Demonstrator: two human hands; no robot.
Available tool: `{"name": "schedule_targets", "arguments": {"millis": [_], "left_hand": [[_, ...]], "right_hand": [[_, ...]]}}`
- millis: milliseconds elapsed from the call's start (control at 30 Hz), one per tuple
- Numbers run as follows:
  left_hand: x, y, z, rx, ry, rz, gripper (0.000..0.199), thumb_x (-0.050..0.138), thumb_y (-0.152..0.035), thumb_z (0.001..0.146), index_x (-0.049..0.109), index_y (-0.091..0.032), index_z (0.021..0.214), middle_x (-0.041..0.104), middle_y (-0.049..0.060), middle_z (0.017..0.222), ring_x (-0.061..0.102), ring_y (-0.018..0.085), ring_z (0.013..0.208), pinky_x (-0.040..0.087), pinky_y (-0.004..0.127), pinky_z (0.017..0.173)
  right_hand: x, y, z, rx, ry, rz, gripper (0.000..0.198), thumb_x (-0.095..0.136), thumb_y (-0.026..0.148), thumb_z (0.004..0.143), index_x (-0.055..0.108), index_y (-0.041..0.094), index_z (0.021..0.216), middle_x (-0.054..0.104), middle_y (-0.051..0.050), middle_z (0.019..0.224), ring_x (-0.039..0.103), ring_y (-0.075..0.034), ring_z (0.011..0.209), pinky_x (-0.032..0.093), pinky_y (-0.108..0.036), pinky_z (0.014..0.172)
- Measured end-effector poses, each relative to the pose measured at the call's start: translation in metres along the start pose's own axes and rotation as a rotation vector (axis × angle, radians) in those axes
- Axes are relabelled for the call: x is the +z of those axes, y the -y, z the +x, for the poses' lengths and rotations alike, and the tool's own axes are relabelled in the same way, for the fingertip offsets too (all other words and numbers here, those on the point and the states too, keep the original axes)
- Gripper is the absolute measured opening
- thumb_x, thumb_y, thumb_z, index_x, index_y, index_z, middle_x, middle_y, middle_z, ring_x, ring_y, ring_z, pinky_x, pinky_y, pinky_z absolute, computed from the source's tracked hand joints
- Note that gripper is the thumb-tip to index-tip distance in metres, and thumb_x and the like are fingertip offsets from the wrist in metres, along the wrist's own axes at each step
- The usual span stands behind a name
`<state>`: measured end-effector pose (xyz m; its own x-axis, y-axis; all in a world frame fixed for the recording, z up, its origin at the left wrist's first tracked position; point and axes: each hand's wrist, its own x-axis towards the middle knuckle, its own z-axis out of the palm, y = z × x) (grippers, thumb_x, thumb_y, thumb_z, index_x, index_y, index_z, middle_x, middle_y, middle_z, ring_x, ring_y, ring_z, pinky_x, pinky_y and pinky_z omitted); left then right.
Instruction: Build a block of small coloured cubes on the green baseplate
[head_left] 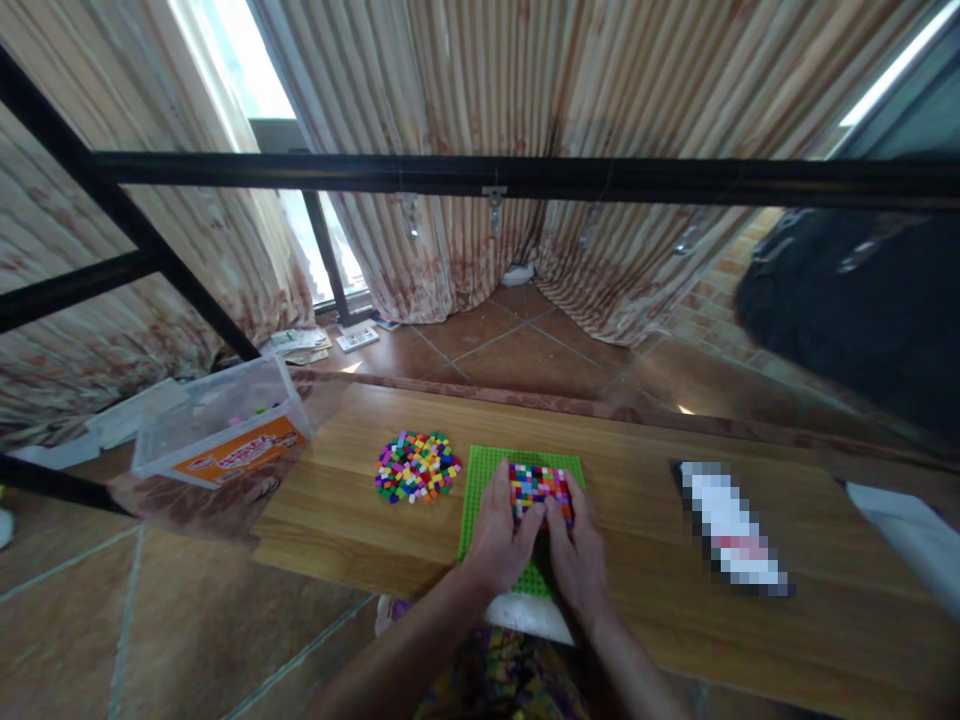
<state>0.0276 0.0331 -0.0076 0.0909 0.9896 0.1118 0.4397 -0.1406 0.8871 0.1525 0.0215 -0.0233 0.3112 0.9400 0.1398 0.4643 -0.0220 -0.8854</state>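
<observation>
A green studded baseplate (480, 470) lies on the wooden board, with a tight rectangular patch of multicoloured toy bricks (536, 484) on it. My left hand (499, 530) is closed along the left side of this patch, its fingers pointing away from me. On the right side, my right hand (577, 540) closes in the same way. Both thumbs rest close together at the patch's near edge. Parts of the patch's sides are hidden under my fingers. Left of the baseplate is a loose pile of small coloured bricks (417, 467).
A clear plastic box (217, 420) with an orange label stands at the left end of the wooden board (337, 540). A pixelated phone-shaped item (731, 530) lies to the right. A black metal bar (465, 175) crosses beyond the board, before curtains (450, 90).
</observation>
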Motion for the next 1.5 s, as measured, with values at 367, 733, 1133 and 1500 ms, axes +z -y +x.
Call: {"name": "schedule_targets", "arguments": {"millis": [367, 733, 1133, 1500], "left_hand": [[0.0, 0.004, 0.0, 0.066, -0.036, 0.096, 0.063, 0.049, -0.04, 0.092, 0.036, -0.007, 0.144, 0.048, 0.022, 0.143, 0.046, 0.03, 0.134, 0.038, 0.05, 0.112], [-0.002, 0.013, 0.003, 0.217, -0.059, 0.197, 0.062, 0.049, -0.039, 0.092, 0.038, -0.003, 0.141, 0.053, 0.025, 0.137, 0.051, 0.031, 0.128, 0.044, 0.049, 0.107], [-0.007, 0.001, 0.006, 0.074, 0.049, 0.17, 0.066, 0.048, -0.041, 0.091, 0.035, -0.004, 0.144, 0.048, 0.024, 0.142, 0.045, 0.03, 0.135, 0.039, 0.05, 0.111], [-0.02, 0.001, -0.015, 0.11, 0.072, 0.286, 0.075, 0.052, -0.047, 0.09, 0.027, -0.006, 0.148, 0.029, 0.025, 0.155, 0.028, 0.034, 0.145, 0.033, 0.055, 0.114]], "right_hand": [[-0.005, 0.0, 0.002, 0.0, -0.014, 0.065, 0.056, 0.05, 0.051, 0.091, 0.053, 0.018, 0.136, 0.056, -0.016, 0.139, 0.052, -0.028, 0.127, 0.036, -0.051, 0.109], [-0.003, -0.002, 0.003, -0.012, -0.026, 0.055, 0.055, 0.05, 0.051, 0.091, 0.054, 0.018, 0.135, 0.057, -0.015, 0.137, 0.053, -0.027, 0.125, 0.038, -0.051, 0.107], [-0.002, -0.002, 0.003, 0.004, -0.015, 0.045, 0.061, 0.051, 0.054, 0.09, 0.052, 0.016, 0.137, 0.056, -0.018, 0.138, 0.054, -0.029, 0.126, 0.038, -0.051, 0.107], [-0.022, 0.0, 0.001, -0.135, 0.05, -0.101, 0.06, 0.047, 0.052, 0.093, 0.045, 0.019, 0.144, 0.043, -0.016, 0.149, 0.039, -0.029, 0.138, 0.03, -0.054, 0.113]]}}
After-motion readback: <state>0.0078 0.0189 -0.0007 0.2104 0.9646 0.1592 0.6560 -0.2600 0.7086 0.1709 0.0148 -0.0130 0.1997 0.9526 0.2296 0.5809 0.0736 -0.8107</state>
